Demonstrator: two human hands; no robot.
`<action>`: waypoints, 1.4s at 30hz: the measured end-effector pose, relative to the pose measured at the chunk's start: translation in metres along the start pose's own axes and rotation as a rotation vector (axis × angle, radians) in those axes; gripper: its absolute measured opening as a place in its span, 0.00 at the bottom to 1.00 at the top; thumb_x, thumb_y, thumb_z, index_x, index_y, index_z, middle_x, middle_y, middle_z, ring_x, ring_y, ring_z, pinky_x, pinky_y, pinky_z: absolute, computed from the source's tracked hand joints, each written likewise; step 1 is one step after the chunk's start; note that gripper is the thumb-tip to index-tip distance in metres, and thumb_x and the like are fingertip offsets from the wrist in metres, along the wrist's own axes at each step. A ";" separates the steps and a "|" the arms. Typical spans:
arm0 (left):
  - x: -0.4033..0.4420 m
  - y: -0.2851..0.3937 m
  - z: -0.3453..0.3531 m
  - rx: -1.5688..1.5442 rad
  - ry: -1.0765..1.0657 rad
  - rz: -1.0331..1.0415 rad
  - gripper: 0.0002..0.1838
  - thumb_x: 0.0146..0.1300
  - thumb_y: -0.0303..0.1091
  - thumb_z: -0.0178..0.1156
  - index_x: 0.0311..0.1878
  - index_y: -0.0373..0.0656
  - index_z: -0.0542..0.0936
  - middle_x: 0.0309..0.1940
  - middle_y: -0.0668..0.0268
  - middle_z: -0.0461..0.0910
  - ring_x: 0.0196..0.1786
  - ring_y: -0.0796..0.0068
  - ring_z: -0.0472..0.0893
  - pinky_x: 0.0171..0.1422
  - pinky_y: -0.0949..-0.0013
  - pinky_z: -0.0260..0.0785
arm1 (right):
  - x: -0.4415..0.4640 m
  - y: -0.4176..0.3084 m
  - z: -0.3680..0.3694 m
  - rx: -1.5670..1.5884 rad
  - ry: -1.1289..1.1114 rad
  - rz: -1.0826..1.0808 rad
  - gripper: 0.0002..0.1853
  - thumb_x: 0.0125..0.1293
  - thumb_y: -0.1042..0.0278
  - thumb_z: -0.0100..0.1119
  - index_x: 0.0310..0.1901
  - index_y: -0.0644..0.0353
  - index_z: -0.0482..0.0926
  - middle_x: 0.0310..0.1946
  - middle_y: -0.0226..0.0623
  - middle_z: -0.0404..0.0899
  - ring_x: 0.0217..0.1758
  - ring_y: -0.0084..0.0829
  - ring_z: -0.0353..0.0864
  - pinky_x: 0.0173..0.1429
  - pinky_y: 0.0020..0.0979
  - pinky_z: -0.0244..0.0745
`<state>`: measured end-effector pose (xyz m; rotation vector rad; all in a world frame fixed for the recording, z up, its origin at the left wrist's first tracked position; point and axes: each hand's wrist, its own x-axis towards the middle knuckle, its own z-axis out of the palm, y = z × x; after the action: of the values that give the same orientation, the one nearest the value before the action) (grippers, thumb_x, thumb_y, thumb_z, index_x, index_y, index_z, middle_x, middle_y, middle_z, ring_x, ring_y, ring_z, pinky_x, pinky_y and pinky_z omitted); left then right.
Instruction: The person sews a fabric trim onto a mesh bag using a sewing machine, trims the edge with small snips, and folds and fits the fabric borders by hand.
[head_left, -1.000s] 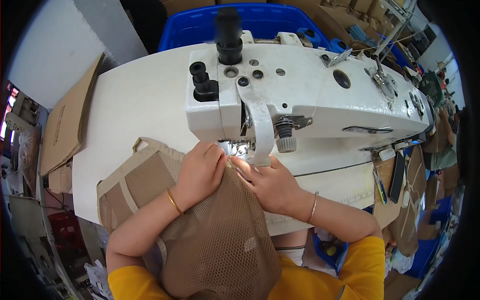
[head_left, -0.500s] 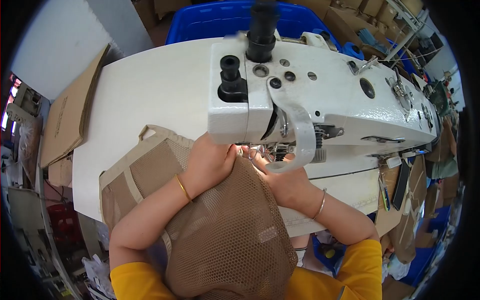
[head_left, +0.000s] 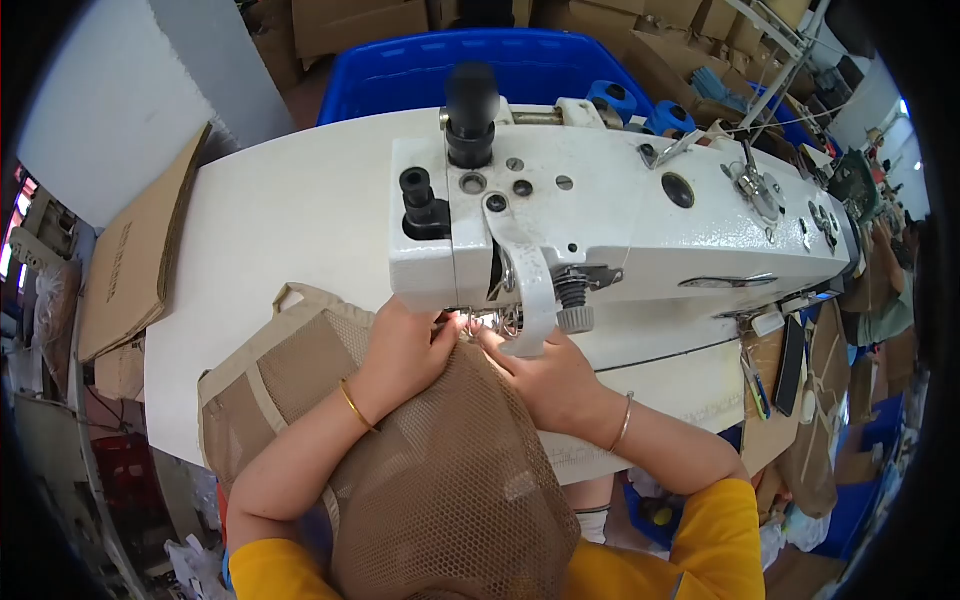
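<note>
A white sewing machine point(head_left: 610, 215) stands over the brown mesh bag point(head_left: 440, 480), whose beige-trimmed panel point(head_left: 290, 350) spreads to the left on the table. Just left of the lit needle area, my left hand point(head_left: 405, 350) is closed, thumb and fingers pinching the bag's top edge. From the other side my right hand point(head_left: 555, 385) reaches to the same edge, its fingers closed on the mesh close to the presser foot point(head_left: 508, 322). A curved white guard hides part of those fingertips. The bag's lower part hangs toward my lap.
Behind the machine sits a blue plastic bin point(head_left: 350, 85). Folded cardboard point(head_left: 140, 245) leans at the table's left. A dark phone point(head_left: 790, 365) and a small cutter point(head_left: 757, 385) lie at the right. Blue thread spools point(head_left: 668, 118) stand at the back.
My view has shifted, so the machine appears lower and farther left. Both hands remain on the mesh edge beside the needle, and the bag lies nearly the same.
</note>
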<state>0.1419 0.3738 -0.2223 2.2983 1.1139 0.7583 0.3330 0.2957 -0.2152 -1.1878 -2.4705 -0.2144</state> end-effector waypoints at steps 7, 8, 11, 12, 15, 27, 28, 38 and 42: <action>-0.002 0.004 0.002 0.073 0.011 0.017 0.08 0.58 0.32 0.61 0.34 0.37 0.77 0.31 0.54 0.78 0.37 0.51 0.78 0.41 0.53 0.70 | -0.003 0.000 -0.001 0.059 0.134 0.053 0.18 0.54 0.67 0.57 0.47 0.58 0.78 0.36 0.31 0.77 0.45 0.34 0.74 0.56 0.36 0.68; -0.003 0.003 0.003 0.082 0.008 0.029 0.08 0.58 0.32 0.61 0.34 0.37 0.77 0.31 0.54 0.78 0.37 0.51 0.78 0.41 0.54 0.70 | -0.004 0.000 -0.002 0.059 0.132 0.052 0.18 0.54 0.67 0.57 0.47 0.58 0.78 0.36 0.31 0.77 0.45 0.34 0.74 0.56 0.36 0.68; -0.003 0.000 0.003 0.087 0.002 0.034 0.08 0.58 0.32 0.61 0.34 0.37 0.77 0.31 0.54 0.78 0.37 0.51 0.78 0.41 0.54 0.70 | -0.005 0.002 -0.003 0.046 0.078 0.060 0.17 0.53 0.68 0.58 0.46 0.58 0.79 0.38 0.31 0.76 0.46 0.33 0.74 0.54 0.36 0.68; -0.003 0.000 0.004 0.082 -0.004 0.029 0.08 0.58 0.32 0.61 0.34 0.37 0.77 0.31 0.53 0.78 0.37 0.52 0.78 0.41 0.54 0.70 | -0.004 0.002 -0.001 0.087 0.089 0.063 0.16 0.53 0.69 0.59 0.46 0.58 0.79 0.38 0.31 0.76 0.47 0.33 0.73 0.54 0.35 0.68; -0.003 0.001 0.004 0.057 0.002 0.023 0.08 0.58 0.32 0.61 0.34 0.37 0.77 0.31 0.53 0.78 0.37 0.52 0.78 0.41 0.54 0.70 | -0.003 0.000 -0.002 0.140 0.093 0.077 0.17 0.54 0.70 0.59 0.47 0.58 0.79 0.38 0.30 0.76 0.48 0.33 0.73 0.55 0.35 0.68; -0.005 0.003 -0.001 -0.026 0.012 0.010 0.08 0.56 0.31 0.62 0.34 0.36 0.77 0.30 0.53 0.77 0.36 0.50 0.77 0.40 0.53 0.70 | -0.004 0.002 0.000 0.163 0.042 0.078 0.17 0.56 0.70 0.58 0.49 0.58 0.79 0.35 0.30 0.76 0.48 0.33 0.72 0.56 0.35 0.67; -0.004 0.003 0.000 -0.026 0.009 0.010 0.08 0.56 0.31 0.62 0.34 0.36 0.77 0.30 0.53 0.77 0.36 0.50 0.77 0.40 0.53 0.70 | -0.005 0.002 0.000 0.171 0.035 0.080 0.17 0.56 0.70 0.58 0.48 0.58 0.79 0.34 0.30 0.75 0.48 0.33 0.72 0.56 0.35 0.67; -0.002 0.002 0.003 0.096 0.045 0.041 0.07 0.55 0.29 0.60 0.35 0.36 0.77 0.31 0.50 0.78 0.36 0.47 0.77 0.40 0.50 0.69 | -0.001 0.003 -0.002 0.202 0.026 0.097 0.14 0.53 0.69 0.59 0.43 0.56 0.80 0.31 0.29 0.74 0.43 0.33 0.72 0.55 0.35 0.67; -0.002 -0.003 0.006 0.075 -0.002 0.002 0.07 0.55 0.28 0.60 0.36 0.35 0.78 0.33 0.50 0.79 0.37 0.46 0.77 0.41 0.50 0.69 | -0.001 0.004 0.003 0.197 0.029 0.095 0.11 0.53 0.68 0.59 0.39 0.56 0.80 0.31 0.30 0.74 0.42 0.34 0.72 0.55 0.35 0.66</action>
<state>0.1429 0.3731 -0.2291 2.3620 1.1579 0.7264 0.3355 0.2982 -0.2183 -1.2049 -2.3411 0.0374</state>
